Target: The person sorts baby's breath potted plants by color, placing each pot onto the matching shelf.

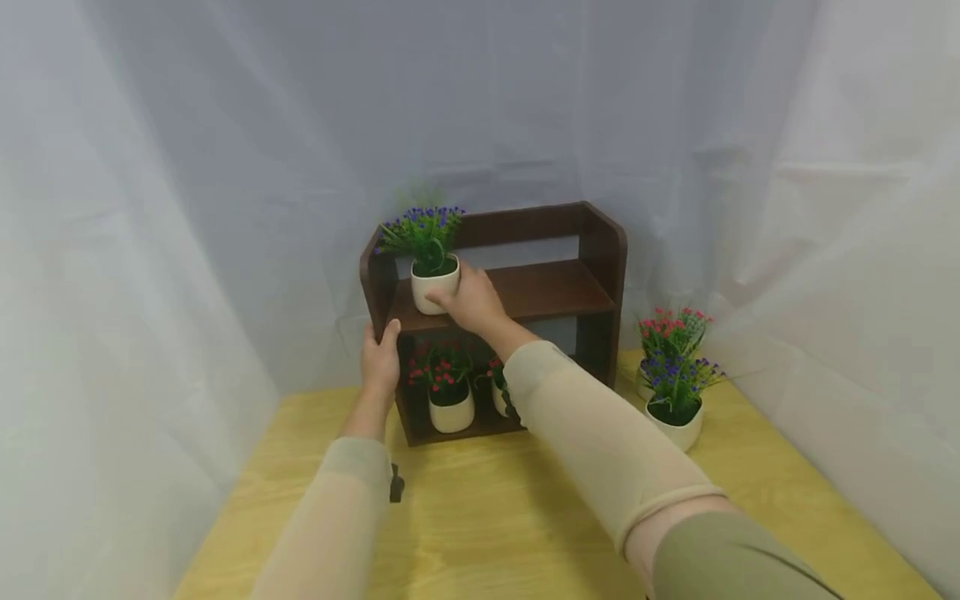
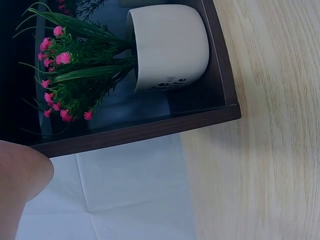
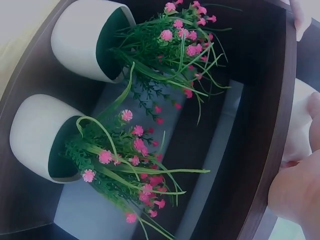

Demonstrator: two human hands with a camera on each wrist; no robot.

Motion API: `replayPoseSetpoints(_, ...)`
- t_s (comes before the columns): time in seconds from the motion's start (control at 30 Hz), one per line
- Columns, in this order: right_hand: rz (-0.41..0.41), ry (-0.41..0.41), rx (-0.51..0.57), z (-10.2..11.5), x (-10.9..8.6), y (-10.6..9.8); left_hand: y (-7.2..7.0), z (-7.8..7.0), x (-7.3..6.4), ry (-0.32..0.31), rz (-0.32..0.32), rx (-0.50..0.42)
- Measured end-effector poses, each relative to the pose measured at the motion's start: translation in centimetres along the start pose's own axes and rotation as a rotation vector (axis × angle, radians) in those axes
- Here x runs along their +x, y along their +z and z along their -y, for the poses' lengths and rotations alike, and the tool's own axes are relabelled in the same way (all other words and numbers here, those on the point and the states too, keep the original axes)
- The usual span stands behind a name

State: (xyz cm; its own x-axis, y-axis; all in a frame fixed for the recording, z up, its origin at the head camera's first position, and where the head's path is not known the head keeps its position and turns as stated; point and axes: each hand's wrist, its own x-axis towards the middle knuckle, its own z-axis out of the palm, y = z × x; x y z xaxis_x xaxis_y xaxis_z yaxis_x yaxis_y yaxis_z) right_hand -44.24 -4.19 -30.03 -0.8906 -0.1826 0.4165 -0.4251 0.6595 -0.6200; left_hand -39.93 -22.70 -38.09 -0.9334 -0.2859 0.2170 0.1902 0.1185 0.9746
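Note:
My right hand [image 1: 474,298] grips a white pot of blue-purple flowers [image 1: 427,292] from its right side, at the left end of the upper board of a dark brown two-tier shelf [image 1: 547,287]. The left hand [image 1: 381,360] holds the shelf's left side panel near the upper board, thumb toward the front edge. On the lower tier stand two white pots with pink-red flowers, a left pot [image 1: 452,412] and a right pot [image 3: 42,137]. The right forearm partly covers the right one in the head view. Drawn face marks show on the left pot in the left wrist view.
Right of the shelf, a white pot with blue-purple flowers [image 1: 678,425] stands on the wooden table [image 1: 480,517], in front of a pot with red flowers [image 1: 667,329]. White curtains [image 1: 510,92] hang behind and at both sides.

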Motion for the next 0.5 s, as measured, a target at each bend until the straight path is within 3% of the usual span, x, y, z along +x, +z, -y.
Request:
replayPoseSetpoints(0.13,-0.007,0.002,-0.005,0.11,-0.06,0.09,-0.02,-0.03,0.27,0.015,-0.006,0.003)
replayPoseSetpoints(0.5,0.004,0.06,0.027,0.37,-0.78,-0.02,-0.1,-0.45,0.62,-0.017,-0.056,0.016)
